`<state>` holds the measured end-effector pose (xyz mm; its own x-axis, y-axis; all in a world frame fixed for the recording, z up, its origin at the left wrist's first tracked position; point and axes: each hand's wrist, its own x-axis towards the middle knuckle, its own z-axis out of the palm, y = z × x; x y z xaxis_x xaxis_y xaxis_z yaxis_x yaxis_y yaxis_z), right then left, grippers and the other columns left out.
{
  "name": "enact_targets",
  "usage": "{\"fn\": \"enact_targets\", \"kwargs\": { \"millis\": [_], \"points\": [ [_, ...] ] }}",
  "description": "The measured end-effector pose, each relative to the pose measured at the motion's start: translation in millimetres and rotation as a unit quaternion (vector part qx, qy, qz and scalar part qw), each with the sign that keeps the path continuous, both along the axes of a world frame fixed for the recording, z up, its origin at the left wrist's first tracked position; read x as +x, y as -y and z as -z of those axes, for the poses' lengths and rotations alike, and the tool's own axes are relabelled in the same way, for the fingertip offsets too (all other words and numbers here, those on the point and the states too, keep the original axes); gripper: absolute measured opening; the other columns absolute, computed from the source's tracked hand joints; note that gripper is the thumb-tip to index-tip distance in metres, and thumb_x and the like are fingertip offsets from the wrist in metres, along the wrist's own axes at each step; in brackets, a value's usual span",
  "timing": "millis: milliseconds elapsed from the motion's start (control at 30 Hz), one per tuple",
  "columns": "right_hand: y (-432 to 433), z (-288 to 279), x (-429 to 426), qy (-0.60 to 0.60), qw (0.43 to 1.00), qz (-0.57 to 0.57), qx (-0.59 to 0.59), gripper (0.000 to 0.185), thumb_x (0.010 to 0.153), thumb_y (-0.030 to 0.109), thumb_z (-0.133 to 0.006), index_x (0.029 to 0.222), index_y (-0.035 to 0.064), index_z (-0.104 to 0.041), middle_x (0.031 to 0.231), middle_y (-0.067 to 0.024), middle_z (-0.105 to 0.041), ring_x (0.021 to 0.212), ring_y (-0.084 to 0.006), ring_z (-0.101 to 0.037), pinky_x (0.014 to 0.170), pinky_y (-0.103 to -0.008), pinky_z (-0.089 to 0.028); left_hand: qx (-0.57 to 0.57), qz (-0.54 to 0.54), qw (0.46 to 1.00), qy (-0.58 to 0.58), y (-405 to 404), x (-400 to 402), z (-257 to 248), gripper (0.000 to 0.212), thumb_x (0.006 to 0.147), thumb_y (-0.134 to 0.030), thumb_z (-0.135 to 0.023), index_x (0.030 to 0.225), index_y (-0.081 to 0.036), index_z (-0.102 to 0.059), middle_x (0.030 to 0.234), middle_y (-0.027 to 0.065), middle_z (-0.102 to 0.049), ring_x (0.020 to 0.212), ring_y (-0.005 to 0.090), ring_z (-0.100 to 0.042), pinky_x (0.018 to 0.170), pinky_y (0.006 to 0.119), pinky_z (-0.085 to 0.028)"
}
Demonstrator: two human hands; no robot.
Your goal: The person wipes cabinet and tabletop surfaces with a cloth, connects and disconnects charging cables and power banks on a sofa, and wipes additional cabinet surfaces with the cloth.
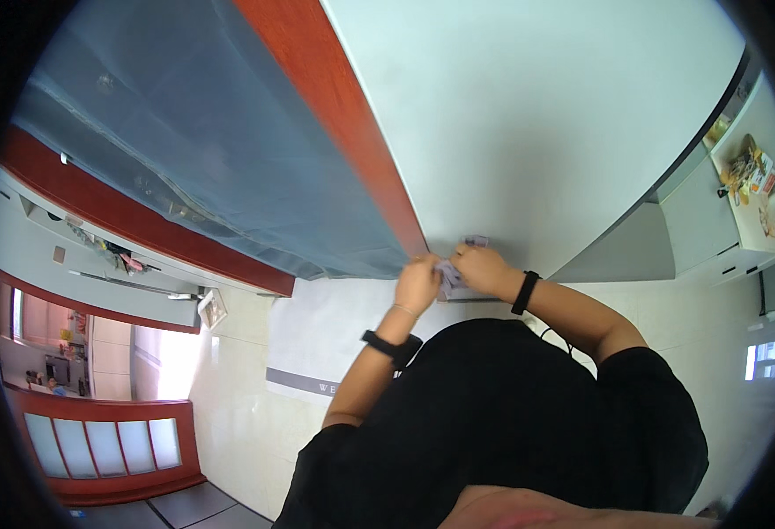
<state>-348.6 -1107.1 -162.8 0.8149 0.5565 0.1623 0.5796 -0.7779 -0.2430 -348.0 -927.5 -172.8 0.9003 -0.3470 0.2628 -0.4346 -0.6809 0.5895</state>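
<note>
A crumpled pale purple cloth is bunched between my two hands. My left hand grips its left side, close to the lower end of a red-brown wooden door frame. Fingers curled, my right hand holds the cloth's right side, and a flap of it shows above the knuckles. Behind the hands rises a broad, smooth white panel. My fingertips are partly hidden in the folds. Each wrist wears a black band.
A blue-grey mesh curtain hangs in the doorway at left. Underfoot lies a light grey mat bearing writing, on pale floor tiles. A white cabinet at right carries assorted small items. A red-framed glazed door panel stands lower left.
</note>
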Motion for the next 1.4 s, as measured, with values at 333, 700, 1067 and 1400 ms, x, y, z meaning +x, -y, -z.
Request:
{"fn": "enact_targets", "kwargs": {
  "millis": [333,700,1067,1400],
  "points": [
    [26.2,-312.7,-2.4,0.564,0.799,0.149,0.146,0.028,0.065,0.012,-0.064,0.092,0.0106,-0.06,0.088,-0.0061,-0.057,0.082,-0.0252,-0.052,0.071,-0.0361,-0.04,-0.063,-0.078,0.835,0.54,48.6,31.4,-324.1,0.027,0.068,-0.001,-0.058,0.095,0.0,-0.058,0.096,0.0129,-0.057,0.09,0.0302,-0.051,0.077,0.038,-0.042],
    [0.0,-188.4,14.4,0.423,0.86,0.19,0.213,0.009,0.072,0.016,-0.056,0.08,0.0127,-0.053,0.079,-0.0005,-0.051,0.075,-0.016,-0.052,0.063,-0.0291,-0.043,-0.064,-0.064,0.933,0.348,56.3,44.5,-178.2,0.034,0.079,-0.022,-0.068,0.092,0.003,-0.051,0.098,0.0206,-0.052,0.086,0.0363,-0.051,0.076,0.04,-0.042],
    [-11.9,-107.4,19.7,0.299,0.924,0.179,0.155,0.018,0.074,0.023,-0.057,0.089,0.0116,-0.056,0.087,-0.0012,-0.058,0.087,-0.0214,-0.056,0.079,-0.0368,-0.044,0.124,-0.006,0.973,0.195,42.3,54.2,-112.3,0.015,0.077,-0.008,-0.059,0.09,0.0,-0.057,0.089,0.0205,-0.059,0.085,0.0384,-0.054,0.072,0.045,-0.044],
    [117.8,60.8,-143.6,-0.353,0.916,0.111,0.153,0.019,0.068,0.02,-0.062,0.074,0.0023,-0.067,0.076,-0.0171,-0.066,0.071,-0.0299,-0.061,0.067,-0.0424,-0.047,0.276,0.372,0.869,-0.173,104.3,-46.7,-35.9,0.025,0.069,-0.014,-0.061,0.09,0.0,-0.056,0.087,0.024,-0.061,0.085,0.0404,-0.057,0.075,0.046,-0.046]
  ]
}}
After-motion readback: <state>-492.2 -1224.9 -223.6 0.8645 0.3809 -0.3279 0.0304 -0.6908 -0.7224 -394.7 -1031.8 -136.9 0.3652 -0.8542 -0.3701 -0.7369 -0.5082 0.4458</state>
